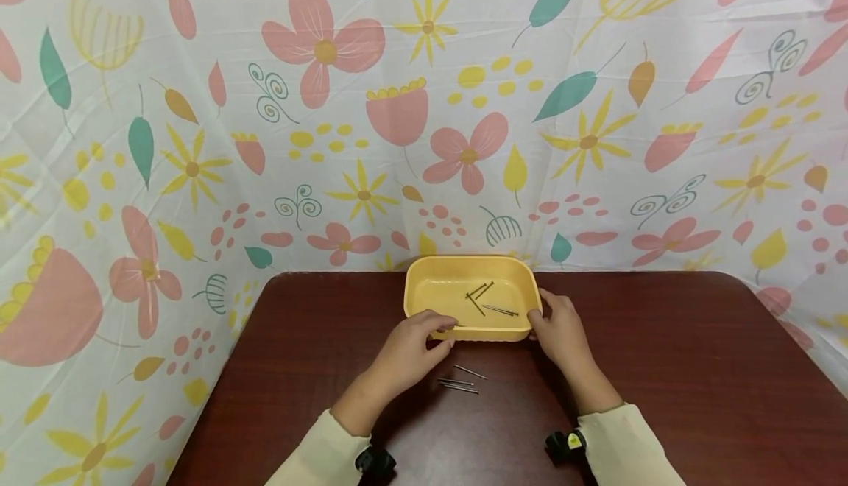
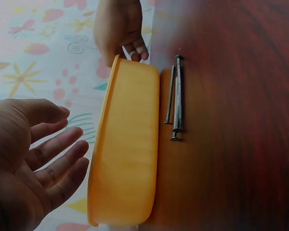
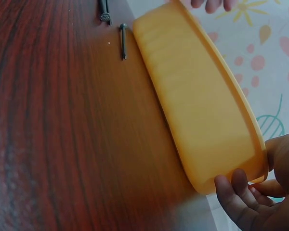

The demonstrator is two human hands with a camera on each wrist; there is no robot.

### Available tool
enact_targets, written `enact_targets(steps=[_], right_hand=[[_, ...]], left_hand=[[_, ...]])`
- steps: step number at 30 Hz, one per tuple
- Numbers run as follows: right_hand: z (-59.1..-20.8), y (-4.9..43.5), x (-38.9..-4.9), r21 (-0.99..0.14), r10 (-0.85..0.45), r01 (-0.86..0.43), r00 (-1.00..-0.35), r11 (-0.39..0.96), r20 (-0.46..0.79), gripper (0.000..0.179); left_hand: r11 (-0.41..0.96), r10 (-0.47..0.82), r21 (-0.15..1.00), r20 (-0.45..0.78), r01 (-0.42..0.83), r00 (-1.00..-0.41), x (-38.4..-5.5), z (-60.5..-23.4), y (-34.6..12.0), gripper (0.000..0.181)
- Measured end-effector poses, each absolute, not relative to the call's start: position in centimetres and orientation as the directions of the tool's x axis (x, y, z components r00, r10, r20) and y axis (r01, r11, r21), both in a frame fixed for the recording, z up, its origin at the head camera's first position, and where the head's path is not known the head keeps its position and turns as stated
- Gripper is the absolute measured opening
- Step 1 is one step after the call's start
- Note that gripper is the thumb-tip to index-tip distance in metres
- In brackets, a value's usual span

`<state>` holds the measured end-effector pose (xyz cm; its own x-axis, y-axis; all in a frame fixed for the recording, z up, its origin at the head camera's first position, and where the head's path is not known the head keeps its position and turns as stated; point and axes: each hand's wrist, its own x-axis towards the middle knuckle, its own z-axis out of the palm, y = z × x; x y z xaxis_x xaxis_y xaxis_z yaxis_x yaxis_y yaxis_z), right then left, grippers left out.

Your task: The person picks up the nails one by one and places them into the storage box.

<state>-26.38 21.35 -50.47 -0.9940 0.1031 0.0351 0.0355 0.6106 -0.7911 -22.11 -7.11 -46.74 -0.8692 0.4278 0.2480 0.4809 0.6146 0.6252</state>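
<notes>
A yellow plastic tray (image 1: 477, 334) sits at the far edge of the table, with several metal nails (image 1: 501, 310) lying loose inside it. My right hand (image 1: 559, 331) grips the tray's right front corner; in the right wrist view its fingers (image 3: 238, 192) curl about that corner. Over the front left rim hovers my left hand (image 1: 414, 346), its fingers (image 2: 62, 171) spread and loosely bent with nothing visible between them. In front of the tray, more nails (image 1: 458, 388) lie on the table, close to the left hand; the left wrist view shows these nails (image 2: 178, 96) bunched side by side.
The dark reddish-brown table (image 1: 318, 324) stretches out on both sides of the tray. Directly behind it hangs a white cloth (image 1: 411, 199) printed with flowers and leaves. A black wrist camera (image 1: 375, 462) is on the left wrist, another camera (image 1: 564, 444) on the right.
</notes>
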Motion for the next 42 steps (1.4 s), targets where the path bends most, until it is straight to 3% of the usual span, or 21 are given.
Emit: enact_targets(steps=[13, 26, 42], right_hand=[[-50.5, 21.2, -26.3, -0.793, 0.105, 0.035, -0.994, 0.608, 0.037, 0.059], [-50.4, 21.2, -26.2, -0.793, 0.104, 0.025, -0.993, 0.609, 0.048, 0.059], [-50.4, 21.2, -26.3, -0.801, 0.103, 0.019, -0.993, 0.598, 0.054, 0.06]], left_hand=[[0.693, 0.561, 0.45, 0.155, 0.563, -0.813, -22.1, -48.6, -6.1, 0.027], [0.718, 0.591, 0.393, 0.094, 0.575, -0.801, -22.6, -49.8, -5.6, 0.023], [0.74, 0.592, 0.321, 0.104, 0.591, -0.799, -22.7, -50.6, -5.2, 0.02]])
